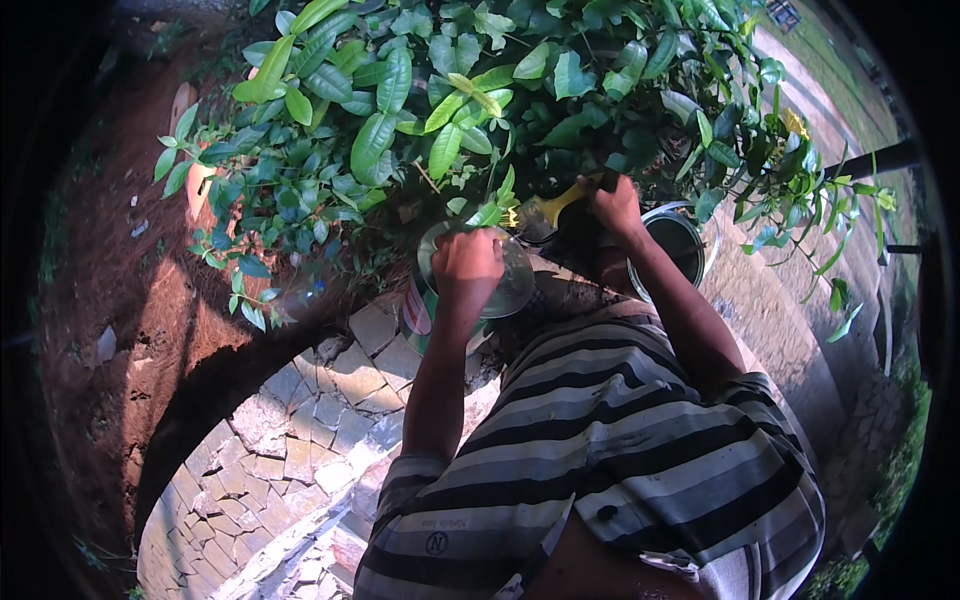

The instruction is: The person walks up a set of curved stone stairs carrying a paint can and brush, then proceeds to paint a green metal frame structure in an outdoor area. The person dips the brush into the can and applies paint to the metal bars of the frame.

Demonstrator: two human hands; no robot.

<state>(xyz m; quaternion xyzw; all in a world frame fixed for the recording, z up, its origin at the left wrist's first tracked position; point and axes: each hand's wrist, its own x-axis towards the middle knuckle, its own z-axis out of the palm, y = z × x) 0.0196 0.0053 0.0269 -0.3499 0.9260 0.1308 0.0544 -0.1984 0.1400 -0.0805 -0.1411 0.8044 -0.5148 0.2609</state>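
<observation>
While left hand curls — right hand grips brush.

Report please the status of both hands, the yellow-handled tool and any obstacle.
Left hand curled above round metal tin, grip unclear. Right hand gripping yellow-handled tool. Leafy shrub crowding close ahead.

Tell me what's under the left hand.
Under the left hand shows the round grey top of a can with a green, white and red side. The hand covers part of that top; what lies there can't be seen.
</observation>
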